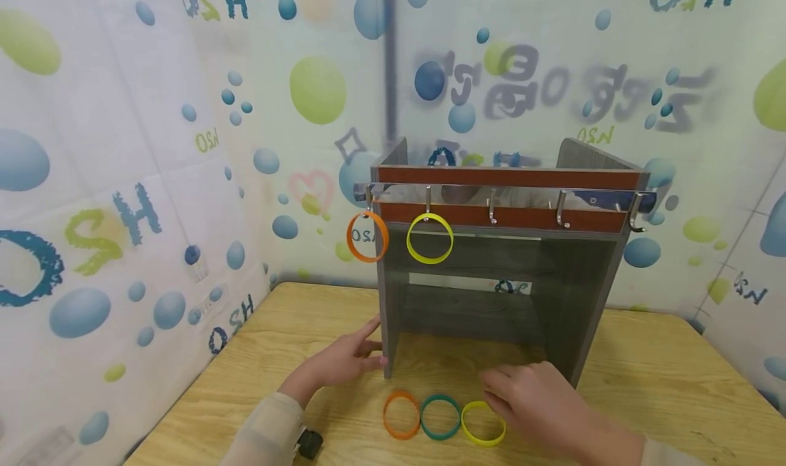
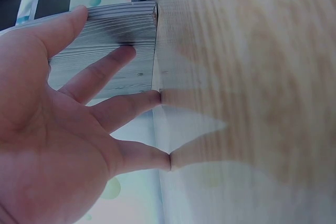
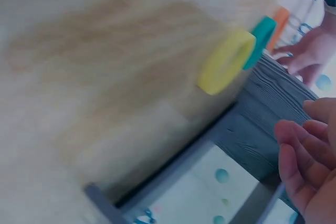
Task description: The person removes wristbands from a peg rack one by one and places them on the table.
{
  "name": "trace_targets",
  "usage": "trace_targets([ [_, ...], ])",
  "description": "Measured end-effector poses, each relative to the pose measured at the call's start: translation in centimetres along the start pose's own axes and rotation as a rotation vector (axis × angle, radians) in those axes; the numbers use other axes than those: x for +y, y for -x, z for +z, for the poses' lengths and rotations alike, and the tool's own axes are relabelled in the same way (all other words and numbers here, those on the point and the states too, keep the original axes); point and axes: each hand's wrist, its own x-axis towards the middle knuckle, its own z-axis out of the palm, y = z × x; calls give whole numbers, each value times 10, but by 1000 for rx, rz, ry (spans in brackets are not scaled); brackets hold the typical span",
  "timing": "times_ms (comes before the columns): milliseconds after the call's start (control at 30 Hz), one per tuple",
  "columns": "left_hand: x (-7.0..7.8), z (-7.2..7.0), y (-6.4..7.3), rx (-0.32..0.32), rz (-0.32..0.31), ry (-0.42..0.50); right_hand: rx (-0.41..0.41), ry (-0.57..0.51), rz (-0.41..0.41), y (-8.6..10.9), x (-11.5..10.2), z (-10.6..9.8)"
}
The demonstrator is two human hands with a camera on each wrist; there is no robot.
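Observation:
My left hand [image 1: 344, 363] is at the left side panel of a grey wooden rack [image 1: 388, 295], with spread fingers; in the left wrist view the thumb and index finger lie against the wood and two other fingertips meet the tabletop. My right hand [image 1: 543, 404] hovers with loosely bent fingers beside a yellow wristband [image 1: 483, 443] on the table, holding nothing. Left of that band lie a green wristband [image 1: 440, 437] and an orange wristband [image 1: 402, 437], in a row. Another orange wristband [image 1: 350, 239] and another yellow wristband [image 1: 430, 261] hang from the rack's hooks.
A shiny metal rail [image 1: 460, 194] with several hooks [image 1: 561, 210] runs across the rack's top front; the hooks right of the hanging yellow band are bare. The rack stands on a wooden table [image 1: 319, 316]. Patterned curtains [image 1: 319, 166] surround the back and sides.

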Motion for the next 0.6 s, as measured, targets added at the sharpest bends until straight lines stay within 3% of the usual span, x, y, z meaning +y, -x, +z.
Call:
trace_targets([
  [233, 1, -1, 1, -1, 9, 1, 40, 86, 95, -42, -1, -19],
  [367, 0, 0, 1, -3, 4, 7, 67, 77, 156, -65, 1, -29],
  [500, -1, 1, 1, -3, 1, 5, 77, 20, 238, -86, 4, -37],
  [600, -2, 1, 0, -3, 5, 8, 61, -89, 334, -100, 6, -41],
])
